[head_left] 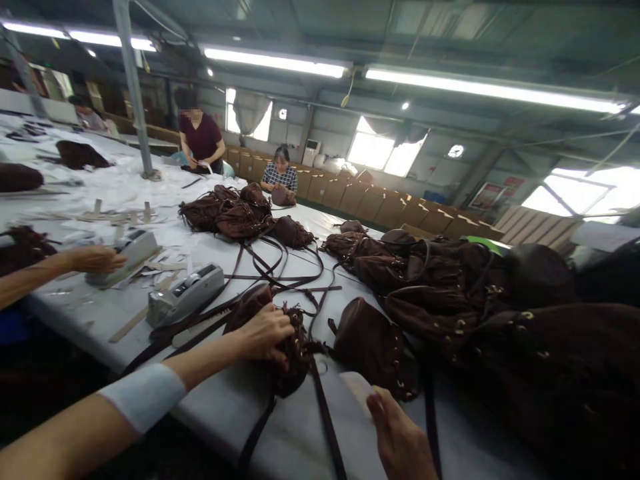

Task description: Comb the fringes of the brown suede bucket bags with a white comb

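Note:
My left hand (265, 333), with a pale blue band round the forearm, reaches over a small dark brown drawstring bag (294, 373). Its fingers curl onto the gathered, fringed top of the bag. Low in the view, my right hand (400, 433) pinches a flat whitish piece with a rounded end (357, 392); what it is made of I cannot tell. Just beyond that hand lies another brown bag (367, 340) with metal eyelets. Long brown straps (327, 417) run over the white table (310, 440) between my hands.
Two grey tape dispensers (187, 293) stand left, with a co-worker's hand (95, 259) at the farther one. Paper strips (130, 327) lie scattered around them. Brown bags (440, 280) heap up on the right, more (235, 213) at centre. Two people (200, 140) work across the table.

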`<state>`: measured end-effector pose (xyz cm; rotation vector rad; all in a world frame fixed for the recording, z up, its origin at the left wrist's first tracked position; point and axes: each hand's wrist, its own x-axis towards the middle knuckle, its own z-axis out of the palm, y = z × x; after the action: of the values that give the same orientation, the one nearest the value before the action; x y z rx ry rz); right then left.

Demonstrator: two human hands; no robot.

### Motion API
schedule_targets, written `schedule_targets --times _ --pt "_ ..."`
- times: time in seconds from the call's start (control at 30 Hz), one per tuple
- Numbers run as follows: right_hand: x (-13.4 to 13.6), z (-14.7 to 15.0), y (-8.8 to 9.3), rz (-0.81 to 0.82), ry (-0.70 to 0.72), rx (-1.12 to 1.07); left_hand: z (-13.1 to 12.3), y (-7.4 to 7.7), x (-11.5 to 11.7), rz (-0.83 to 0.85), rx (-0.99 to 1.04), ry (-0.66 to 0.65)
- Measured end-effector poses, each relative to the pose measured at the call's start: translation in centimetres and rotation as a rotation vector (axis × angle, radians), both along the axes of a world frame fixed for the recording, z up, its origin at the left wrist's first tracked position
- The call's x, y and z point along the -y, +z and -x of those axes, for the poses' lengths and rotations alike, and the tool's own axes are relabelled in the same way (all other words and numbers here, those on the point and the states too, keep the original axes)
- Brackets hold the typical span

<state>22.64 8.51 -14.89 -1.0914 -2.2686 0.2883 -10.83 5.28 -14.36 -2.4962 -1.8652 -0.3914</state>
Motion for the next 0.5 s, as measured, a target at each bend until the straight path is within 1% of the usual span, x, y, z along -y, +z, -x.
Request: schedule_targets --times 0.03,0.07,0.1,0.13,0.2,0.27,0.33,0.4,0.5 --pt "-0.4 0.1 -0.4 -0.09 0.047 0.0 -0.2 -0.8 1.2 0.007 -0.063 -0.153" --pt "-0.4 0.3 -0.8 -0.162 0.111 0.015 -0.1 -1.4 2.4 0.015 -0.118 -0.247" --pt "-0.2 0.6 -1.1 -0.211 0.179 0.042 0.3 -1.7 3.3 0.03 -0.154 -0.298" --pt "0.3 1.1 -1.4 -0.237 0.237 0.075 1.0 -1.7 4.0 0.042 -0.165 -0.305" --pt "1.5 2.4 -1.6 -0.24 0.303 0.137 2.7 -0.9 4.5 0.035 -0.13 -0.213" --pt "2.4 3.9 -1.4 -0.225 0.318 0.187 4.5 0.3 4.1 -0.06 -0.12 -0.083" --pt "2.8 5.5 -0.8 -0.256 0.342 0.208 6.1 0.8 3.4 -0.169 -0.181 0.004" --pt "2.9 7.2 0.0 -0.331 0.38 0.235 7.0 0.5 2.7 -0.215 -0.236 0.033" --pt "2.7 10.7 2.1 -0.425 0.446 0.374 7.0 -0.3 1.5 -0.224 -0.234 0.068"
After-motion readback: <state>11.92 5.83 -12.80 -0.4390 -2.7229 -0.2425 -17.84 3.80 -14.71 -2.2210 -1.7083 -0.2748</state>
